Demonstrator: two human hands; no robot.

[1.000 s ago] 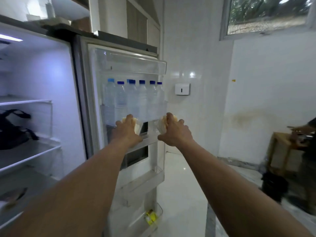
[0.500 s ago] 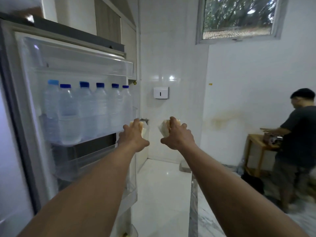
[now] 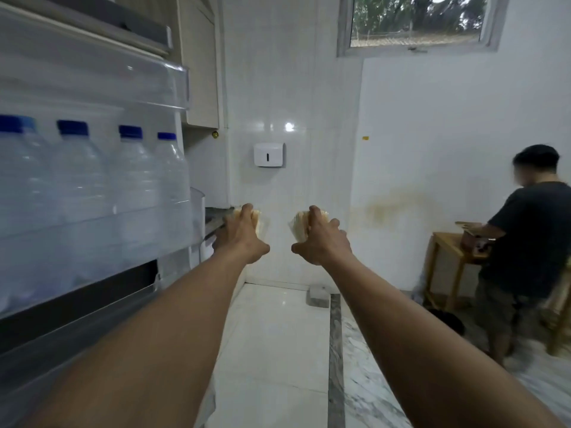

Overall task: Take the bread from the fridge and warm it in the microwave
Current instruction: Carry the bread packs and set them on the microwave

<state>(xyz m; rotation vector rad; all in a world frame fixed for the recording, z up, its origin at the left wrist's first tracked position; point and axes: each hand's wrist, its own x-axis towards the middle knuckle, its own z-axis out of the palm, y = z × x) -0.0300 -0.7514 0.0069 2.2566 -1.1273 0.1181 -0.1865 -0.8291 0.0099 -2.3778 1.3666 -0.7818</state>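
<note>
Two bread pieces, one per hand. Left hand [image 3: 239, 234] and right hand [image 3: 321, 240] reach forward, arms straight, fingers [image 3: 247, 211] clamped over each bread [image 3: 296, 228]. Four bottles [image 3: 133, 180] stand in the fridge door [image 3: 92, 88], left of the fingers.

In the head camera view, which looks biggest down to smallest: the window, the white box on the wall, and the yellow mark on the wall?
1. window, cut off by the frame's top
2. white box
3. yellow mark

All lie on far walls, so the order seems safe.

Dim, soft — edges warped; tile glare
</note>
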